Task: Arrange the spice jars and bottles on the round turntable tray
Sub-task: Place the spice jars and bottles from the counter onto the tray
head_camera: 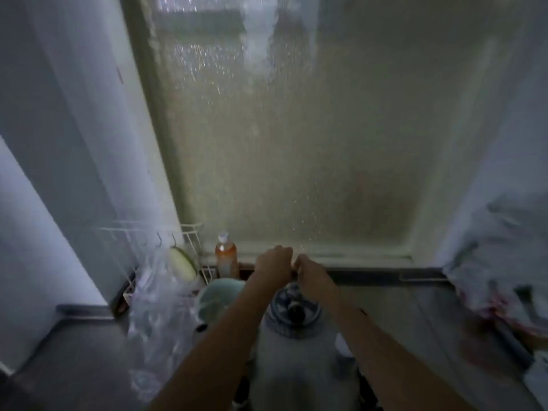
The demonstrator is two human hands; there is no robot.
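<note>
The picture is blurred. My left hand (274, 264) and my right hand (311, 272) are stretched out to the window sill, knuckles together and fingers curled. Whatever lies between them is hidden. Left of my left hand an orange bottle (226, 258) with a pale cap stands upright on the sill. Under my wrists is a round blue-and-white patterned thing (308, 307) with a dark bottle cap (295, 312) at its middle. It sits above a large grey-white rounded container (296, 360). I cannot make out a turntable tray for certain.
A teal bowl (218, 292) and a crumpled clear plastic bag (157, 295) lie to the left. Behind them is a white wire rack (189, 235) with hooks. A frosted window (296, 143) fills the back. Cloth (498, 262) hangs at the right over a grey counter (415, 307).
</note>
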